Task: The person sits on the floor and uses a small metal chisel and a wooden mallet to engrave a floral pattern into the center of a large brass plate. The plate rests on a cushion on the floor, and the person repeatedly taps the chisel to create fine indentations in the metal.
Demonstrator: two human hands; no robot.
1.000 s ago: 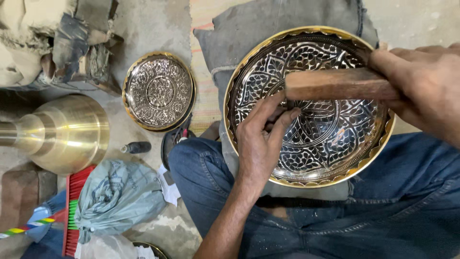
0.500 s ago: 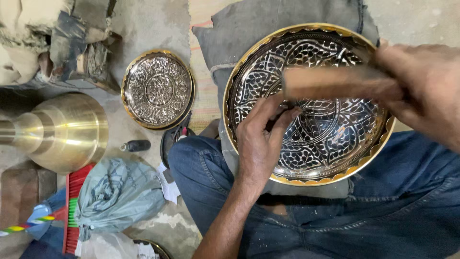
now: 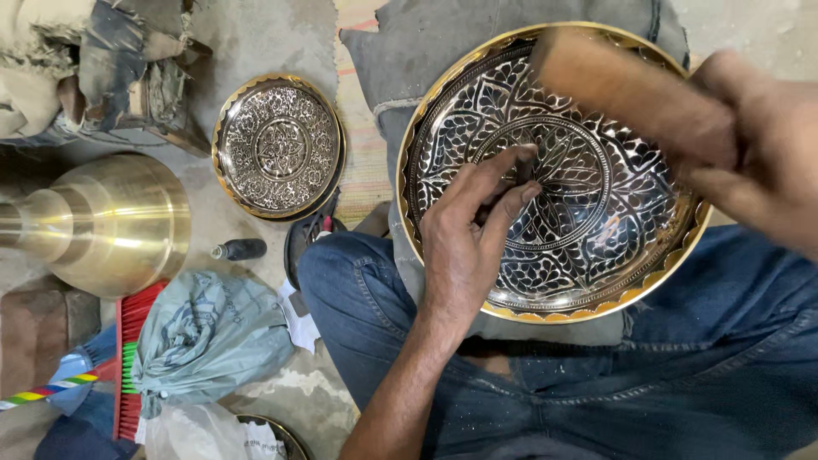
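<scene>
L hand (image 3: pixel 467 247) pins small tool on engraved tray (image 3: pixel 596 281); R hand (image 3: pixel 763 145) grips wooden mallet (image 3: pixel 630 89)

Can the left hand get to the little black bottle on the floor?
Probably yes. The left hand rests on the big plate, and the bottle lies beyond the knee with nothing covering it.

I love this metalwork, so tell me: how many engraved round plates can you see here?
2. The large plate lies on the lap under the left hand; the small plate sits on the floor. A rim at the bottom edge may be another.
</scene>
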